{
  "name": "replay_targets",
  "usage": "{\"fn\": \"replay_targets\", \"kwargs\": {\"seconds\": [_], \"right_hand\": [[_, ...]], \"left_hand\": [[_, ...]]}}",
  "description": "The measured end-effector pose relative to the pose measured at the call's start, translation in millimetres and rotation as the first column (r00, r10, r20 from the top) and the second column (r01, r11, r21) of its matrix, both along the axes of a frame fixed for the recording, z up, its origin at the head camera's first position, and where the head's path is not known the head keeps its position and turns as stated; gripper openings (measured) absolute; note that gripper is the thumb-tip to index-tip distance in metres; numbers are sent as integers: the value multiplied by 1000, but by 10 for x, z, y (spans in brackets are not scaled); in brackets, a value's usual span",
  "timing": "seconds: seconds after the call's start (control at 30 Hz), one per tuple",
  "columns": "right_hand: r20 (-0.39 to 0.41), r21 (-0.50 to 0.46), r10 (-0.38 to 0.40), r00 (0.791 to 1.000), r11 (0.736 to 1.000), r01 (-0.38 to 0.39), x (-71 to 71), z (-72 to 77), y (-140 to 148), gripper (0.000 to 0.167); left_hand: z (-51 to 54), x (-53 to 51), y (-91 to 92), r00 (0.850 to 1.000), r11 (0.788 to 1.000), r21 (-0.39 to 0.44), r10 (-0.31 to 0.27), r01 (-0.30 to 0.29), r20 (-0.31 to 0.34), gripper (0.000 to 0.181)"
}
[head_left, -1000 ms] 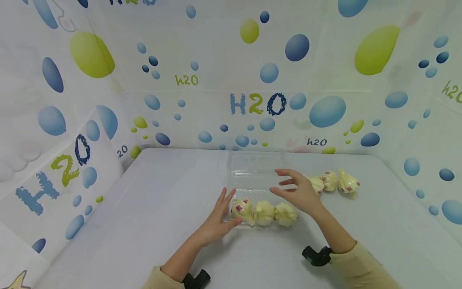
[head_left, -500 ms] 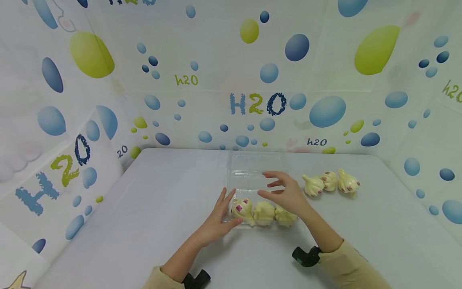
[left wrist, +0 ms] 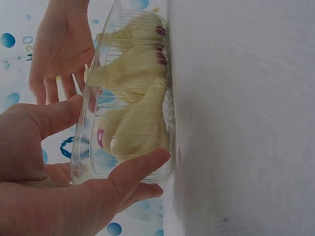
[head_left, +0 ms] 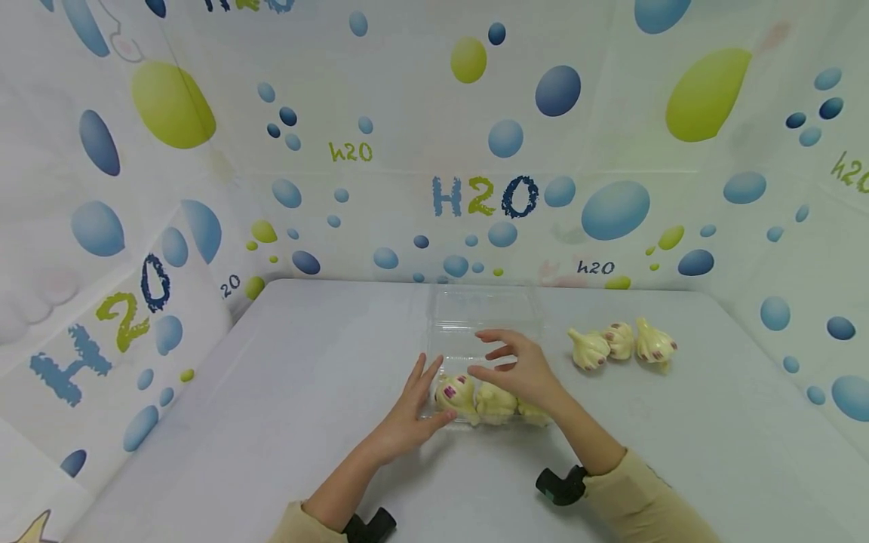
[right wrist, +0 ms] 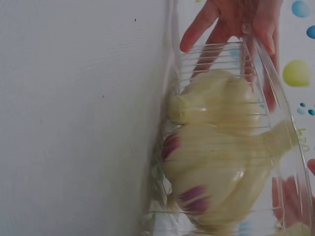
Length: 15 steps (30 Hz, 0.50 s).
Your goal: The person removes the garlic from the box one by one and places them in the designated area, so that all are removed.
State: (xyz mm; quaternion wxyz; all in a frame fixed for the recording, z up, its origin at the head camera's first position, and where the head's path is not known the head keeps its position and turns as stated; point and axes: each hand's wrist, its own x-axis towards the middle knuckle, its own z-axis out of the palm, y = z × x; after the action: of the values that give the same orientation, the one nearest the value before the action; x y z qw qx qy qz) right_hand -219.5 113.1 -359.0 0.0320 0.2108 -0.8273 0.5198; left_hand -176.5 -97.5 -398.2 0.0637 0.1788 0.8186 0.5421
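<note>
Three glossy cream garlic bulbs (head_left: 495,401) lie in a clear rectangular plastic container (head_left: 458,345). Left hand (head_left: 409,419), fingers spread, touches its nine-o'clock end, presumably steadying it; right hand (head_left: 524,373), fingers parted, hovers empty.

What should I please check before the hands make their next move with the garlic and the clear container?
1. Lid folded back: ok, open away from the person.
2. Boxed garlic bulbs in order: ok, three in a row along the near side of the clear plastic container.
3. Right hand free: ok, raised and holding nothing.
4. Left hand firmly bracing the container: cannot tell; it spans the left end, but pressure does not show.
5. None left outside: not ok, three loose garlic bulbs lie on the table.
</note>
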Motion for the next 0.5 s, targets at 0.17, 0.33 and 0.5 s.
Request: {"fn": "replay_targets", "kwargs": {"seconds": [0.17,0.33,0.5], "right_hand": [[2,15,20,1000,1000,-20,-12,-44,-45,52],[3,72,19,1000,997,-19,-29,-92,-82,50],[18,127,36,999,991,-38,-34,-94,-124,50]], "left_hand": [[19,11,-1,1000,1000,-5,0,0,-9,78],[34,16,-1,1000,1000,-13,1,-1,-11,77],[23,9,-1,1000,1000,-20,1,-1,-15,77]]}}
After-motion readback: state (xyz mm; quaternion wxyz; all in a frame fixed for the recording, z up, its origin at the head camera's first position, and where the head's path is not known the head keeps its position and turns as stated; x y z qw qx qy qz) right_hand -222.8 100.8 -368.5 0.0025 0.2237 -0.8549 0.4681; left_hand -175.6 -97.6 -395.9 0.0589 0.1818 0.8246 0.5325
